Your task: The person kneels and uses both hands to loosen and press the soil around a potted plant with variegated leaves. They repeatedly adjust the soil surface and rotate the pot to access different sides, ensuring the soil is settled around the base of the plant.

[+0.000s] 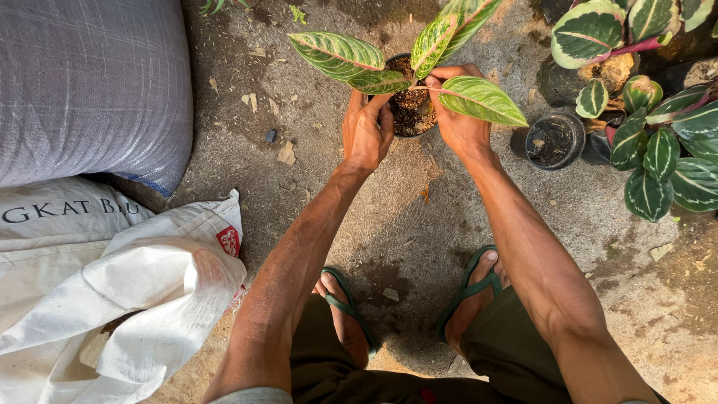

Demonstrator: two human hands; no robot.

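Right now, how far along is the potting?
Done: the striped-leaf plant stands in the black pot, soil up near the rim. In hand: left hand grips the pot's side, right hand holds the stem and rim. Possibly left: an empty black pot waits beside the other plants.

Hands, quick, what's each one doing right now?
Left hand: closed on the rim of the black pot.
Right hand: fingers in the pot, by the plant stem.
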